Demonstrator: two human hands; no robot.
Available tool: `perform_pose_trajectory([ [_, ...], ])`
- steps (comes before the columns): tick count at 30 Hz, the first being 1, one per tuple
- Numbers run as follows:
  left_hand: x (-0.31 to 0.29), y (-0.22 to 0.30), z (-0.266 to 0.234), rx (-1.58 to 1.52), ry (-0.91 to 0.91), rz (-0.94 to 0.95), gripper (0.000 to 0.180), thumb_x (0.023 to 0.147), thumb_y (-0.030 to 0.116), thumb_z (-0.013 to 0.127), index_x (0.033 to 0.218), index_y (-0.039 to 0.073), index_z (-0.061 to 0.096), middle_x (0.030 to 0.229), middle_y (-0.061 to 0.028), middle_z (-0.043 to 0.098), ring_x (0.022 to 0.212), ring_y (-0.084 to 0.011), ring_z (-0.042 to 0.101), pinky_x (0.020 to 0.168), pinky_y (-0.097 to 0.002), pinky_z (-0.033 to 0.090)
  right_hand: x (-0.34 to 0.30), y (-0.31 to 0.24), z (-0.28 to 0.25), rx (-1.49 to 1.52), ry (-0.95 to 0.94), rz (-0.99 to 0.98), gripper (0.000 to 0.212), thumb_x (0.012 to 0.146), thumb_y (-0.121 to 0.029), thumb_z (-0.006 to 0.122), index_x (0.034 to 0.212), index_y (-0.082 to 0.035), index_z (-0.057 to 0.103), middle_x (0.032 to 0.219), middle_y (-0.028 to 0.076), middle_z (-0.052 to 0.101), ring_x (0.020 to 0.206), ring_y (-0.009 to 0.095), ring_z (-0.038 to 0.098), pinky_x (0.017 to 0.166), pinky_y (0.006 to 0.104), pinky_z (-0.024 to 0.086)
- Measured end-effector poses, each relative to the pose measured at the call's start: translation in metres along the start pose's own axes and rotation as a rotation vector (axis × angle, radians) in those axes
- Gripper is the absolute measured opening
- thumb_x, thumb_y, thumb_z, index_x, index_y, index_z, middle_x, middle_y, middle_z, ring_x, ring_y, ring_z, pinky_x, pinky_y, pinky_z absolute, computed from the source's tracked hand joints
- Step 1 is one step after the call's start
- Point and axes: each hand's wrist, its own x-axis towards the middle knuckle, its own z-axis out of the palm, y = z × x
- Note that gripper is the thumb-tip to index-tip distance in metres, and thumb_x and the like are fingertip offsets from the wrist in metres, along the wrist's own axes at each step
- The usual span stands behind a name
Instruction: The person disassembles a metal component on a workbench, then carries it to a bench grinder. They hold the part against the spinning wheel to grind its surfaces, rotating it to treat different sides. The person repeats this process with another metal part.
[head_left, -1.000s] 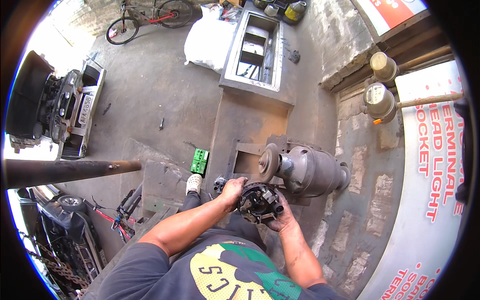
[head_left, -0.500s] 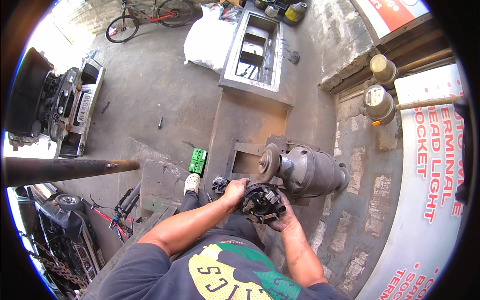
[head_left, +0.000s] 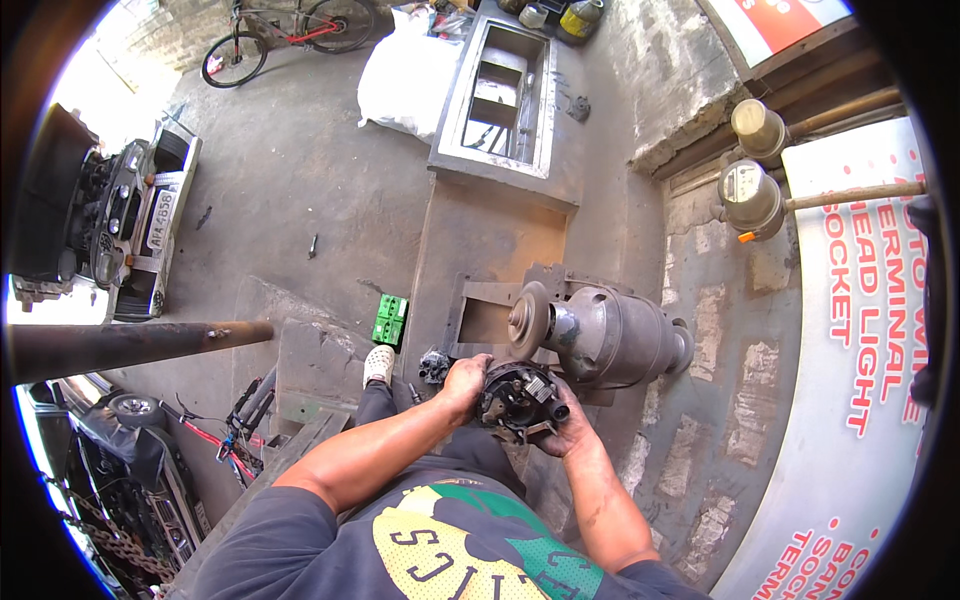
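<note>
Both hands hold a round, dark alternator housing [head_left: 512,402] in front of my body, its hollow inner side facing up. My left hand [head_left: 466,386] grips its left rim with the fingers curled round the edge. On the other side my right hand [head_left: 570,430] supports the lower right, beside a short black cylinder on the part; most of its fingers are hidden underneath. Just beyond the housing stands a bench grinder [head_left: 610,335] with a round wheel [head_left: 528,321] at its left end. A small grey metal part [head_left: 434,366] lies left of my left hand.
A green battery [head_left: 390,319] sits on the floor near my shoe [head_left: 379,366]. Ahead is a metal basin [head_left: 497,100] beside a white sack [head_left: 408,75]. A dark pole [head_left: 140,345] juts in from the left. Meters [head_left: 752,197] and a banner [head_left: 860,330] line the right wall.
The whole view has shifted slightly, so the surroundings sit a little further left. Both hands keep their hold on the alternator housing, which looks almost unchanged in tilt.
</note>
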Motion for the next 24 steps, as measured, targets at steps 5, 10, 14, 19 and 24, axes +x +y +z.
perform_pose_trajectory([
  [5, -0.019, 0.012, -0.003, -0.006, 0.006, -0.013, 0.040, 0.106, 0.030, 0.052, 0.108, -0.005, 0.072, 0.099, -0.0156, 0.075, 0.082, -0.0254, 0.071, 0.080, -0.0418, 0.057, 0.006, 0.004, -0.005, -0.017, -0.011, 0.021, 0.048, 0.109, -0.047, 0.055, 0.137, -0.010, 0.068, 0.130, 0.008, 0.075, 0.117, 0.024, 0.072, 0.105, 0.0454, 0.059],
  [10, -0.009, 0.018, -0.027, 0.174, -0.144, -0.039, 0.043, 0.107, 0.038, 0.050, 0.112, 0.003, 0.073, 0.098, -0.0125, 0.077, 0.086, -0.0245, 0.070, 0.082, -0.0408, 0.054, -0.005, -0.013, -0.008, -0.203, -0.007, 0.105, 0.057, 0.106, -0.052, 0.059, 0.144, -0.009, 0.062, 0.133, 0.010, 0.074, 0.119, 0.024, 0.071, 0.105, 0.0453, 0.058],
  [14, -0.039, 0.015, -0.011, 0.160, -0.133, 0.093, 0.039, 0.105, 0.034, 0.057, 0.104, 0.000, 0.076, 0.092, -0.0138, 0.077, 0.077, -0.0259, 0.072, 0.078, -0.0402, 0.057, -0.020, -0.007, -0.006, -0.425, -0.014, 0.065, 0.067, 0.103, -0.056, 0.062, 0.151, -0.009, 0.057, 0.140, 0.010, 0.070, 0.125, 0.025, 0.069, 0.107, 0.0470, 0.056],
  [19, -0.035, 0.018, 0.001, 0.084, -0.091, 0.023, 0.040, 0.106, 0.032, 0.055, 0.107, -0.003, 0.075, 0.095, -0.0162, 0.077, 0.080, -0.0267, 0.072, 0.079, -0.0406, 0.057, -0.020, 0.025, -0.020, 0.005, 0.061, 0.001, 0.064, 0.103, -0.058, 0.060, 0.146, -0.011, 0.062, 0.139, 0.008, 0.071, 0.125, 0.027, 0.068, 0.110, 0.0495, 0.053],
  [24, -0.019, 0.030, 0.016, 0.182, -0.106, 0.006, 0.037, 0.107, 0.029, 0.053, 0.110, -0.001, 0.074, 0.100, -0.0164, 0.077, 0.085, -0.0253, 0.072, 0.081, -0.0409, 0.057, -0.009, 0.020, -0.005, 0.059, -0.009, -0.089, 0.061, 0.102, -0.056, 0.059, 0.143, -0.011, 0.064, 0.139, 0.009, 0.070, 0.127, 0.029, 0.067, 0.111, 0.0522, 0.054],
])
